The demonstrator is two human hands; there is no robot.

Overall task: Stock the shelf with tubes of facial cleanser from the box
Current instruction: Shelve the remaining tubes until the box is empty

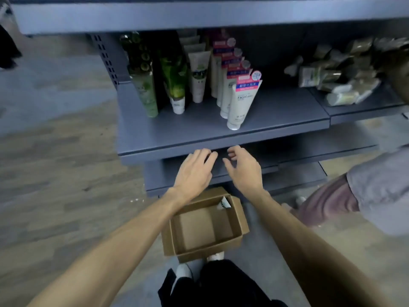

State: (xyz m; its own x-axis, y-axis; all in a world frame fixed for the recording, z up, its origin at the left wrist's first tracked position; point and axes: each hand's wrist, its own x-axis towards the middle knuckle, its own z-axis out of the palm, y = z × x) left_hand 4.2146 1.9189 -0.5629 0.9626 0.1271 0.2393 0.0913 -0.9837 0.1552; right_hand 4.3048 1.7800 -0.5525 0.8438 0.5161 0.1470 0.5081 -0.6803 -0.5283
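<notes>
A row of white facial cleanser tubes with pink tops [241,100] stands upright on the grey shelf [199,138], running front to back. My left hand [194,171] and my right hand [243,169] hover side by side just below the shelf's front edge, fingers apart, holding nothing. Beneath them on the floor sits an open cardboard box [205,224]. One white tube [224,203] leans in its far right corner; the rest of the box looks bare.
Green tubes [174,85] and a white tube with a green label [199,76] stand left of the pink row. A pile of tubes [338,78] lies on the shelf to the right. Another person's sleeve and arm [365,191] reach in at the right. Lower shelves sit under my hands.
</notes>
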